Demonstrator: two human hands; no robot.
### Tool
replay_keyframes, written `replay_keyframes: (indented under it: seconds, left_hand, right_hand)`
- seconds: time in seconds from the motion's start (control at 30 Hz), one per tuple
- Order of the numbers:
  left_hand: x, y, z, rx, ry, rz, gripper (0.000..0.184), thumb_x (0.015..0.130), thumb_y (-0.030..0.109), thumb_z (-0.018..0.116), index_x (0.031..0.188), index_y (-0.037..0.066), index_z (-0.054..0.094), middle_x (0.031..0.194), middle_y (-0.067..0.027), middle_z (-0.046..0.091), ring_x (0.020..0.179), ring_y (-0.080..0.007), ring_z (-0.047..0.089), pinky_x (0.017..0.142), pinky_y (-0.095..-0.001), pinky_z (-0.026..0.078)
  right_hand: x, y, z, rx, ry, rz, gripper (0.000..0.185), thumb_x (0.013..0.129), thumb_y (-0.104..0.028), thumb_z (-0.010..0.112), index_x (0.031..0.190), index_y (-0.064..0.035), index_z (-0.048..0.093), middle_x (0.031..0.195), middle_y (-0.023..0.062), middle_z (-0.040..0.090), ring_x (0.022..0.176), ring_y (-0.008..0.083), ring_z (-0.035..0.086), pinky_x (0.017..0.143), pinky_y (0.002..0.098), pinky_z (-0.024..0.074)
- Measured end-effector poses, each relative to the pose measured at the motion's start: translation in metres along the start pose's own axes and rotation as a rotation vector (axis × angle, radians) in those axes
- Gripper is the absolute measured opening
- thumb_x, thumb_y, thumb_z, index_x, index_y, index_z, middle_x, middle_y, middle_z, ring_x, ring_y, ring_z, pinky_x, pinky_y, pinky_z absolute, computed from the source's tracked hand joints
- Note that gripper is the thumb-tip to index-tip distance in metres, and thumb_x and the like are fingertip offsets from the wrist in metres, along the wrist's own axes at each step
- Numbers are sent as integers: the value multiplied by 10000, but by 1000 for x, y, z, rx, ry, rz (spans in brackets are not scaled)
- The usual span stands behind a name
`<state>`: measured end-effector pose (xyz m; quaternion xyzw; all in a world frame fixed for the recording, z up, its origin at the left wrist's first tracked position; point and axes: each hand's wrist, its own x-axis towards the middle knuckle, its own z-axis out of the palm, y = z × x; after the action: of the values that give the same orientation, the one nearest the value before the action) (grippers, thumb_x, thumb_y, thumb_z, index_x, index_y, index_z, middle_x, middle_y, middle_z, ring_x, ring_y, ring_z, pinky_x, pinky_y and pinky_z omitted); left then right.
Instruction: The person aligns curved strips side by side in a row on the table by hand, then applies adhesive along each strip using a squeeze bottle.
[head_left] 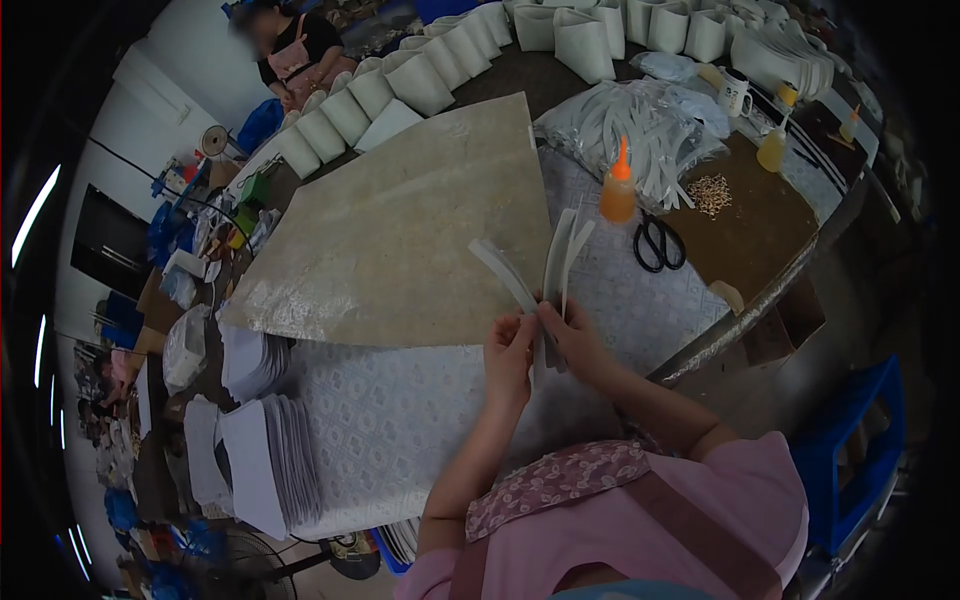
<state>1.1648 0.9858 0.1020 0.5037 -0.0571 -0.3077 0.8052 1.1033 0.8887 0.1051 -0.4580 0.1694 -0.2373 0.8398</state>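
Observation:
Close together over the near edge of the table, my hands pinch several pale, narrow strips. My left hand (510, 350) is closed at the lower end of one strip (500, 267), which leans up and to the left. Beside it, my right hand (568, 335) grips other strips (555, 255) that stand up in a fan. The strips' lower ends hang below the fingers. Behind the hands lies a large beige sheet (420, 220). A bottle of orange liquid with an orange nozzle (618, 195) and black-handled scissors (659, 243) are to the right.
A plastic bag of similar strips (640, 135) lies farther back. Small pieces (710, 195) are heaped on a brown board (765, 230). White pouch-like forms (420, 82) line the far edge. Stacked white sheets (270, 460) stand at left. Another person (300, 55) sits across the table.

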Motion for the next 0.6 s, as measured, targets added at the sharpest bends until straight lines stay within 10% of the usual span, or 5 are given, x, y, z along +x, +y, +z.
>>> replay_keyframes:
  seconds: [0.23, 0.33, 0.4, 0.6]
  left_hand:
    - [-12, 29, -12, 554, -215, -28, 134, 902, 130, 650, 1002, 63, 591, 813, -22, 590, 807, -140, 608, 639, -292, 522]
    - [-15, 38, -17, 1306, 44, 1015, 220, 889, 144, 640, 1086, 54, 600, 850, -79, 608, 845, -255, 622, 703, -385, 543]
    - [-20, 72, 0, 1682, -57, 1239, 270, 880, 163, 635, 1133, 78, 598, 886, -94, 614, 867, -298, 614, 729, -415, 534]
    - [-10, 75, -40, 1618, -533, 623, 237, 886, 202, 629, 1093, 87, 632, 861, -71, 626, 779, -254, 625, 701, -401, 508]
  right_hand:
    - [6, 1, -13, -217, -7, 66, 317, 949, -198, 576, 1184, 8, 521, 923, 68, 639, 851, 121, 618, 744, 262, 498]
    - [9, -1, -19, -297, -141, 98, 310, 951, -192, 570, 1171, 20, 519, 930, 79, 646, 876, 136, 628, 759, 268, 499]
    - [9, 1, -21, -369, -279, 118, 308, 954, -193, 565, 1167, 24, 518, 935, 81, 650, 873, 144, 632, 764, 272, 498]
    - [6, 21, -36, -427, -396, 210, 264, 957, -201, 564, 1128, -5, 515, 945, 81, 664, 853, 138, 638, 759, 277, 496]
